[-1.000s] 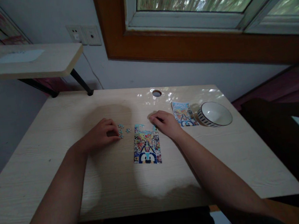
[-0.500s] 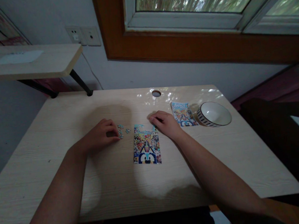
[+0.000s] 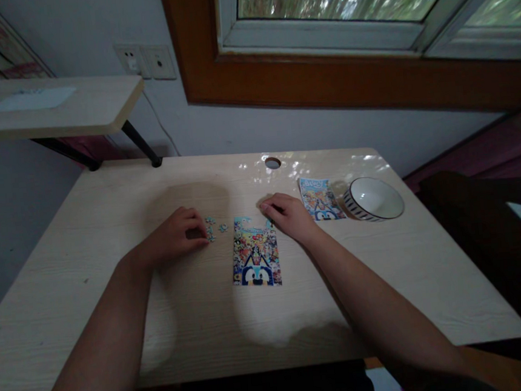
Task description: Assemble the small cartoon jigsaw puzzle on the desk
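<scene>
A mostly assembled jigsaw puzzle (image 3: 255, 254) with a blue cartoon dog's face lies flat on the desk, its top edge ragged with a gap. Loose puzzle pieces (image 3: 223, 228), several of them, lie just left of its upper part. My left hand (image 3: 179, 234) rests beside these pieces, thumb and fingers apart in a curve, tips at the nearest ones. At the puzzle's upper right corner is my right hand (image 3: 287, 214), its fingers pinched together. Whatever those fingers hold, if anything, is hidden.
A printed picture sheet (image 3: 320, 199) matching the puzzle lies to the right, against a white bowl (image 3: 374, 199) with a striped outside. On the desk (image 3: 199, 328) there is a cable hole (image 3: 273, 163) at the back. A raised shelf (image 3: 97, 103) stands at the back left.
</scene>
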A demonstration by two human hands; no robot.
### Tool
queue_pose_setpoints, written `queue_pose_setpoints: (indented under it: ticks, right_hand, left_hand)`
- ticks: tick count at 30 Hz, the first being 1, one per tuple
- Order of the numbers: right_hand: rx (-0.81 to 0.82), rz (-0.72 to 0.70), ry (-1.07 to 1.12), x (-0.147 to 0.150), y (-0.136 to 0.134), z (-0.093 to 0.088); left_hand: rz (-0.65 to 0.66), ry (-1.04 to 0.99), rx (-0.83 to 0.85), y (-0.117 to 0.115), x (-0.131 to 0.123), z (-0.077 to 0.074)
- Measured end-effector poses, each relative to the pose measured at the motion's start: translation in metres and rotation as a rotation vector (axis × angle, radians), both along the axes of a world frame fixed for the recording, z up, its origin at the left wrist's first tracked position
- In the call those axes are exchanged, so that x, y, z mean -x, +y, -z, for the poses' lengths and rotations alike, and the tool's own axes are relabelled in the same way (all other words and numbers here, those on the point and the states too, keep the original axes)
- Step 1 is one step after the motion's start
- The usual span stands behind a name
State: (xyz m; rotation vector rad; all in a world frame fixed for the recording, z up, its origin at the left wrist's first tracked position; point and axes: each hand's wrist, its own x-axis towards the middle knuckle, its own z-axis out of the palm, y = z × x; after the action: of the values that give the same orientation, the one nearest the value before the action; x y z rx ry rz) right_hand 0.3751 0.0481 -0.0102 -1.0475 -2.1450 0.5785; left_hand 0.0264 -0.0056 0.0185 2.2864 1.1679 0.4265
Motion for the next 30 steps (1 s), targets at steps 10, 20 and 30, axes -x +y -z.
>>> queue_pose_setpoints:
  ticks: [10, 20, 30]
  right_hand:
    - [0.009, -0.013, 0.021, 0.000, 0.000, -0.001]
    - [0.010, 0.001, 0.010, 0.000, 0.000, 0.000]
    - [0.008, -0.003, 0.021, 0.000, 0.000, 0.000]
  left_hand:
    - [0.003, 0.004, 0.003, 0.000, 0.003, -0.002]
    - [-0.043, -0.003, 0.019, 0.002, 0.010, -0.002]
    - [-0.011, 0.011, 0.006, -0.001, 0.003, -0.002]
